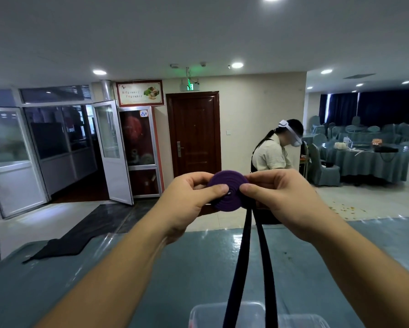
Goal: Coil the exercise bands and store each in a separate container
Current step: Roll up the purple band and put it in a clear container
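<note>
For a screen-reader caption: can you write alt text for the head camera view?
Two hands, left hand and right hand, grip a partly coiled purple exercise band in the air; two loose strands hang down towards a clear plastic container on a table with a blue-green cloth. Behind, a person in a headset sits by a brown door.

Matt purple rubber band (227, 192), clear plastic container (227, 313), glossy film-covered teal tablecloth (175, 268).

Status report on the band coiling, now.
Left hand and right hand both pinch the purple band coil. Two loose strands hang toward clear container. Nothing in the way.
</note>
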